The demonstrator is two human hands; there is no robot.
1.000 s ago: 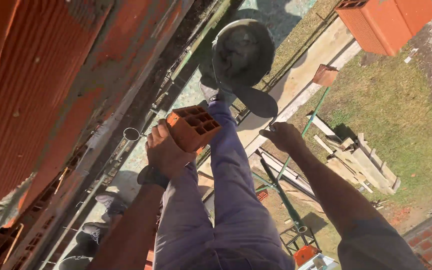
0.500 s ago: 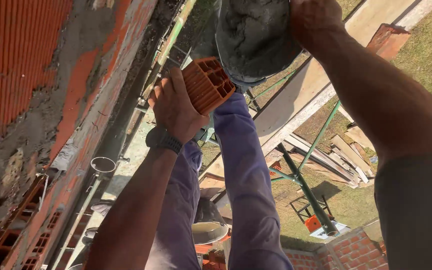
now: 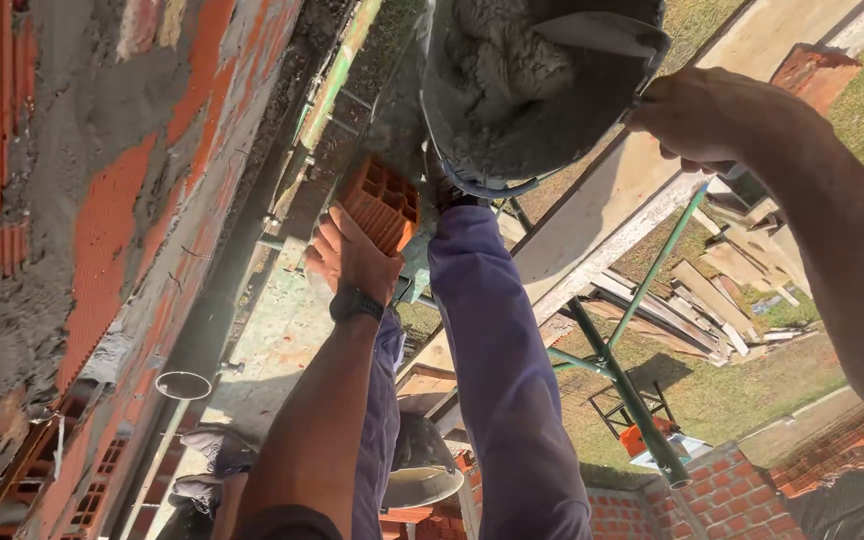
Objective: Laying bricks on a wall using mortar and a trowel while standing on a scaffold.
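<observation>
My left hand, a dark watch on its wrist, grips a red hollow brick and holds it up beside my knee. Both legs are in purple-grey trousers. A grey bucket full of wet mortar sits just beyond the knee at the top of the view. My right hand is closed on the handle of a trowel at the bucket's right rim. The trowel blade lies over the mortar.
A red brick wall smeared with mortar runs down the left. Green scaffold tubes drop to the ground far below. Down there are loose planks on grass, a low brick wall and an open pipe end.
The view has closed in on the bucket, showing its mortar. My right hand has moved from above the bucket to its right rim. The brick sits lower, by my knee.
</observation>
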